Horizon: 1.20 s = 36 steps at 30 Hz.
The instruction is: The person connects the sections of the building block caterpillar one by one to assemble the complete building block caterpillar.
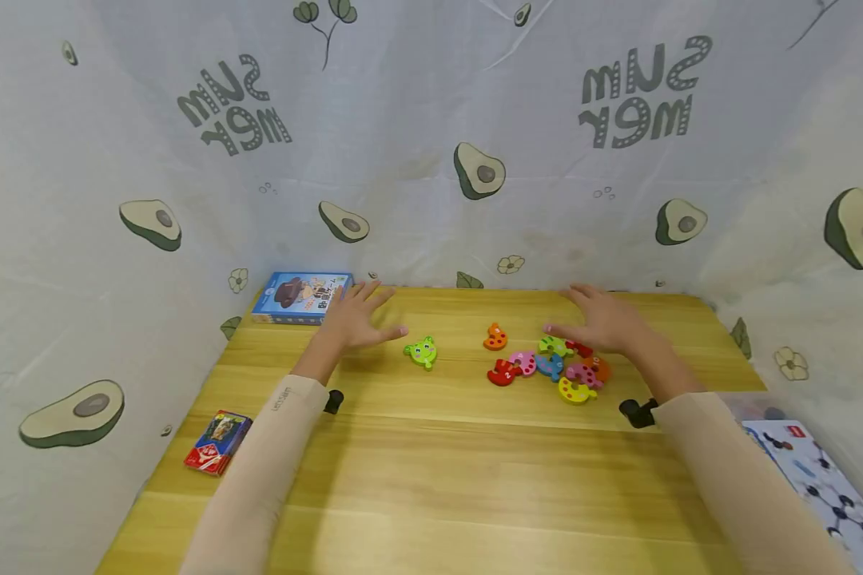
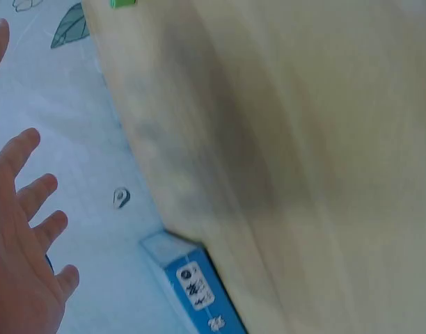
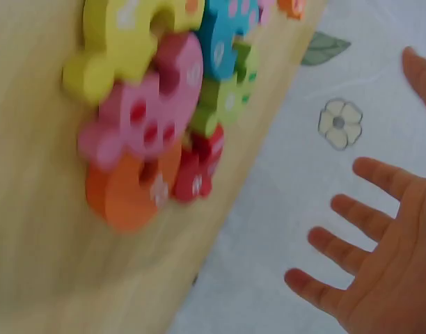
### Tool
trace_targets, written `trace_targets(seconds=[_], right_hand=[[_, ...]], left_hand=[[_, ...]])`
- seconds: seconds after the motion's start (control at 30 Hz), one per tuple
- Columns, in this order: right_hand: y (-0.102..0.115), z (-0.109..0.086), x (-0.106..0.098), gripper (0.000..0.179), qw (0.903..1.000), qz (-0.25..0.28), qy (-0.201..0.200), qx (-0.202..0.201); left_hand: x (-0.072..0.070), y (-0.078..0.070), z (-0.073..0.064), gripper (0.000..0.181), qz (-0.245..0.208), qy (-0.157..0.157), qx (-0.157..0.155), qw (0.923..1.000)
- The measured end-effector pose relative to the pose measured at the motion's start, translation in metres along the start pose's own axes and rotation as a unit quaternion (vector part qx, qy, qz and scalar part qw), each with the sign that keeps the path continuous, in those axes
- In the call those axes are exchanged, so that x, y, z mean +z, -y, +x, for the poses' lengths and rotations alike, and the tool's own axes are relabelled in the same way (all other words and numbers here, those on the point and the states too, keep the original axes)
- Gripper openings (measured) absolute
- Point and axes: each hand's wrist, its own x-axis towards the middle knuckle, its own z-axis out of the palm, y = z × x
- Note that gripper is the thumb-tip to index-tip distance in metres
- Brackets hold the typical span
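Observation:
My left hand (image 1: 355, 321) hovers over the back of the table with its fingers spread, holding nothing. Just right of it lies a green puzzle piece (image 1: 422, 352) with a smiling animal face. My right hand (image 1: 606, 321), also empty and spread, is raised beside a loose cluster of curved, numbered puzzle pieces. The cluster holds a red piece (image 1: 503, 372), a blue piece (image 1: 550, 366), a yellow piece (image 1: 576, 391) and several others. One orange piece (image 1: 495, 337) lies apart, behind the red one. In the right wrist view, a pink piece (image 3: 147, 111) leans against its neighbours.
A blue game box (image 1: 302, 297) lies at the back left corner, close to the left hand. Nearer on the left is a small red and blue card box (image 1: 218, 442). A white box with molecule pictures (image 1: 827, 487) stands at the right edge. A patterned curtain (image 1: 417, 160) hangs behind the table.

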Motion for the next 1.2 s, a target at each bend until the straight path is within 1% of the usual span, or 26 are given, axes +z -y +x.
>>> trace_targets(seconds=[0.1, 0.2, 0.3, 0.37, 0.5, 0.57, 0.63, 0.73, 0.93, 1.07, 1.2], right_hand=[[0.009, -0.002, 0.013, 0.09, 0.9998, 0.014, 0.0, -0.017], [0.02, -0.006, 0.024, 0.082, 0.998, 0.054, -0.003, -0.032], [0.028, -0.011, 0.034, 0.074, 0.9955, 0.085, -0.01, -0.042], [0.035, -0.014, 0.04, 0.069, 0.9933, 0.1, -0.019, -0.054], [0.047, -0.019, 0.057, 0.066, 0.989, 0.131, -0.025, -0.064], [0.052, -0.021, 0.065, 0.066, 0.9879, 0.14, -0.025, -0.062], [0.056, -0.022, 0.072, 0.067, 0.9874, 0.145, -0.024, -0.058], [0.062, -0.021, 0.082, 0.068, 0.9882, 0.142, -0.027, -0.05], [0.071, -0.018, 0.093, 0.069, 0.987, 0.153, -0.026, -0.04], [0.074, -0.017, 0.096, 0.064, 0.9877, 0.149, -0.031, -0.036], [0.075, -0.016, 0.098, 0.057, 0.9859, 0.16, -0.041, -0.029]], left_hand=[[0.008, -0.006, -0.003, 0.087, -0.016, -0.001, 0.023, 0.9996], [0.017, -0.013, -0.007, 0.075, -0.035, 0.003, 0.042, 0.9985], [0.026, -0.02, -0.01, 0.061, -0.07, 0.016, 0.056, 0.9958], [0.032, -0.024, -0.013, 0.056, -0.1, 0.03, 0.064, 0.9924], [0.043, -0.031, -0.019, 0.05, -0.146, 0.066, 0.084, 0.9835], [0.048, -0.034, -0.021, 0.047, -0.156, 0.073, 0.097, 0.9803], [0.051, -0.036, -0.023, 0.045, -0.164, 0.072, 0.107, 0.978], [0.056, -0.039, -0.026, 0.041, -0.172, 0.053, 0.112, 0.9773], [0.067, -0.045, -0.027, 0.035, -0.191, 0.002, 0.09, 0.9775], [0.071, -0.049, -0.027, 0.03, -0.21, -0.03, 0.079, 0.974], [0.074, -0.052, -0.029, 0.029, -0.23, -0.046, 0.061, 0.9702]])
